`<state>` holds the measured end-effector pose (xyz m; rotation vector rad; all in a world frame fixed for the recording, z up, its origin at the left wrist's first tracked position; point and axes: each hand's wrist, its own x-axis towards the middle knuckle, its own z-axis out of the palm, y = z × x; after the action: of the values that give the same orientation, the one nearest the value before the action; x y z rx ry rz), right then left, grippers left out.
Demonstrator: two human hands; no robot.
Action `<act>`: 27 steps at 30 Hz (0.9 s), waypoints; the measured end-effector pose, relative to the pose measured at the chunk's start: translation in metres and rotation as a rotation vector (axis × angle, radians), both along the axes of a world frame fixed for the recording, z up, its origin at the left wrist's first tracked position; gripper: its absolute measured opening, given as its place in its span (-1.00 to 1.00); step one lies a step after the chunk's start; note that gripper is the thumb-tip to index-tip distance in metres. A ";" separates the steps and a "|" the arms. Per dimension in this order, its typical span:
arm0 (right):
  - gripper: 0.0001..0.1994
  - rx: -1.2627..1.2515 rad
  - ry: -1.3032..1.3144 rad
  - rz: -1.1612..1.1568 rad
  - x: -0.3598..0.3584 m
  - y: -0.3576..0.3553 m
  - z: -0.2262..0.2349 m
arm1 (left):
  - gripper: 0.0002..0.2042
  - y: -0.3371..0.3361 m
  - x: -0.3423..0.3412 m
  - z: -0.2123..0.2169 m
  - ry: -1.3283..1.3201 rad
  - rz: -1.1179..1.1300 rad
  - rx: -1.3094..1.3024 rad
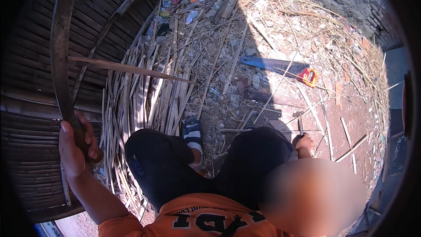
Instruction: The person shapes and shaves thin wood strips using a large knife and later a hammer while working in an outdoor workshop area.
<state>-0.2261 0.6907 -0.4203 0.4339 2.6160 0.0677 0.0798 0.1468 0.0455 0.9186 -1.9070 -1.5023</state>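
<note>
My left hand (79, 149) is raised at the far left, its fingers wrapped round the wooden handle of a machete (62, 52). The long, slightly curved blade points up in front of the bamboo wall. A narrow wooden strip (131, 69) runs rightward from beside the blade; whether they touch, I cannot tell. Low on the right, my right hand (305, 142) is closed on the dark grip of a hammer (300, 123), head upward, just above the ground. A blurred patch hides most of my right forearm.
A handsaw (280, 68) with a blue blade and red-yellow handle lies ahead on the littered ground. Split bamboo strips (144, 87) are heaped along the slatted bamboo wall (30, 66). A short board (276, 98) lies below the saw. Rubbish (191, 16) is strewn at the far end.
</note>
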 end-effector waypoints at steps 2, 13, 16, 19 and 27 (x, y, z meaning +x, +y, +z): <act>-0.55 -0.165 0.073 0.033 0.006 0.007 -0.005 | -0.38 0.006 -0.008 0.003 -0.029 -0.044 -0.004; -0.69 -0.639 0.707 0.184 0.007 -0.021 0.175 | -0.48 0.015 -0.008 0.025 -0.138 -0.259 -0.052; -0.70 -0.714 0.835 0.390 0.029 -0.078 0.318 | -0.49 0.015 -0.013 0.021 -0.128 -0.361 -0.037; -0.68 -0.832 1.132 0.768 0.053 -0.132 0.417 | -0.50 0.028 -0.013 0.022 -0.156 -0.357 -0.110; -0.64 -1.032 1.242 1.065 0.113 -0.235 0.528 | -0.51 0.046 -0.005 0.014 -0.149 -0.397 -0.091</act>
<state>-0.1136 0.4557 0.1073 -1.7331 2.9909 -1.5085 0.0746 0.1924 0.0596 0.6510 -2.3515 -1.5814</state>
